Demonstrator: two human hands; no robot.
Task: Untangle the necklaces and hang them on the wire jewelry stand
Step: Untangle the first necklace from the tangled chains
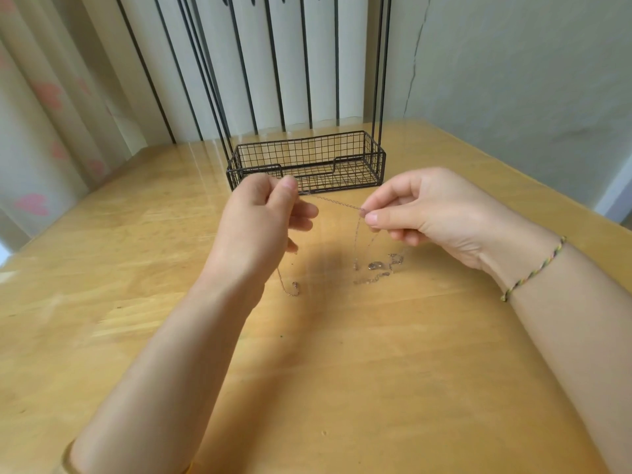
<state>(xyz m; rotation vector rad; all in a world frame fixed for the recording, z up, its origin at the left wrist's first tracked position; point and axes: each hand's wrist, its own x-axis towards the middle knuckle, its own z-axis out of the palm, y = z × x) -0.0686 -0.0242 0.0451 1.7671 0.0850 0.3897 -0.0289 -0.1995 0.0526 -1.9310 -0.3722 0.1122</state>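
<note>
So your left grip point(263, 217) was up just in front of the wire jewelry stand point(307, 159), right at the near-left corner of its basket, with thumb and forefinger pinched on a thin necklace chain point(333, 201). Your right grip point(420, 213) sat in front of the stand's near-right corner. It was pinching the same chain at a tiny dark spot, maybe a knot or a bead; honestly too small to tell.

The chain ran between the two pinches in a fairly straight line, just in front of the basket's front wall and lifted off the counter point(342, 371). A couple of strands dropped from the right pinch down to a small tangle point(376, 266) of chain and little shiny pendant bits. That lay on the counter on your side of the stand, roughly below its right half. Another strand hung under your left grip, and its end point(292, 289) curled on the counter in front of the stand's left half.

The stand itself was black wire, with the basket at the bottom and thin uprights running up out of view. It stood toward the far edge of the counter, with a curtain point(44, 131) behind and to its left and a pale wall point(513, 63) to its right. You had a woven string bracelet point(533, 271) on your right wrist.
</note>
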